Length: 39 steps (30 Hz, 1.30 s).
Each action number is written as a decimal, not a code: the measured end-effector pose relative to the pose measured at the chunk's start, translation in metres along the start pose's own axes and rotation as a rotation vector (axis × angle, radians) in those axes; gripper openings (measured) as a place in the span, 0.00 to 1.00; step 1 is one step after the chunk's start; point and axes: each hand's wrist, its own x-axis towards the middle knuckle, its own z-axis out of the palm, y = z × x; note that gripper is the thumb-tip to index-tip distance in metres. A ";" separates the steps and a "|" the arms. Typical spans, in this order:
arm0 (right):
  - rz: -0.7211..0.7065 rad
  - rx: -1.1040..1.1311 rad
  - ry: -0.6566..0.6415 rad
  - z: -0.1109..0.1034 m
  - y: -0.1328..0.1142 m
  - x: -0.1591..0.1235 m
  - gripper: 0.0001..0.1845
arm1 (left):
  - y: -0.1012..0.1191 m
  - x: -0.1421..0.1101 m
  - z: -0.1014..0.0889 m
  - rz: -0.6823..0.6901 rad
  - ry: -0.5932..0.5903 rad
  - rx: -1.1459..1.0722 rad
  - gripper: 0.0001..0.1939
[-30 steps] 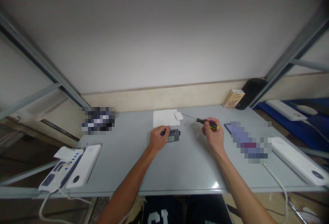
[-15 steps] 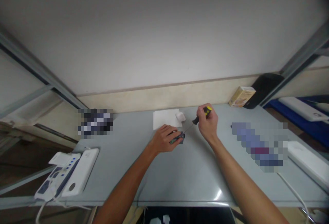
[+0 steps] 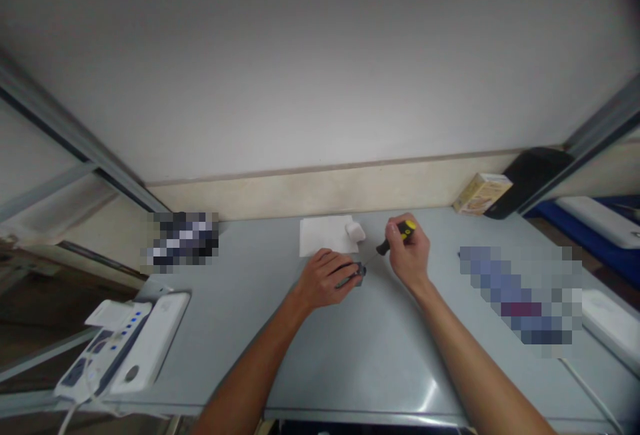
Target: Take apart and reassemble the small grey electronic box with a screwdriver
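My left hand (image 3: 327, 280) is closed around a small dark device (image 3: 361, 274), which it holds on the grey tabletop (image 3: 350, 348); most of the device is hidden under the fingers. In my right hand (image 3: 413, 255) is a black and yellow screwdriver (image 3: 396, 236), gripped by its handle. The thin shaft slants down to the left, its tip at or very near the right end of the device. Just behind my left hand lie white paper sheets (image 3: 325, 232), with a small white object (image 3: 355, 232) on their right edge.
A white power strip (image 3: 105, 348) with cables and a white power bank-like box (image 3: 153, 342) lie at left. A yellow box (image 3: 483, 193) leans by a black panel (image 3: 530, 178) at back right. Blurred items (image 3: 520, 298) and a white box (image 3: 610, 322) lie at right.
The view has shifted slightly. My hands keep their grips, and the screwdriver now tilts flatter, its tip still at the device's right end. The device's green part is now less visible.
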 end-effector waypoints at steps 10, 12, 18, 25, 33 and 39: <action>-0.023 -0.049 0.006 -0.003 -0.002 -0.001 0.14 | 0.000 -0.001 0.000 -0.009 -0.002 -0.009 0.05; -0.020 -0.055 0.010 -0.003 -0.004 -0.002 0.14 | 0.000 -0.001 0.000 -0.017 -0.020 -0.007 0.05; -0.046 -0.036 0.008 -0.002 -0.005 -0.001 0.12 | 0.000 -0.002 0.000 -0.016 -0.019 -0.005 0.05; -0.045 0.001 -0.121 0.000 -0.009 0.003 0.12 | -0.001 -0.002 0.001 -0.018 -0.023 0.002 0.06; -0.001 0.042 -0.257 0.008 -0.015 0.014 0.14 | 0.000 0.000 0.001 -0.013 0.015 -0.020 0.04; 0.058 0.078 -0.136 0.006 -0.005 0.007 0.15 | 0.001 0.002 0.000 -0.015 0.032 -0.028 0.04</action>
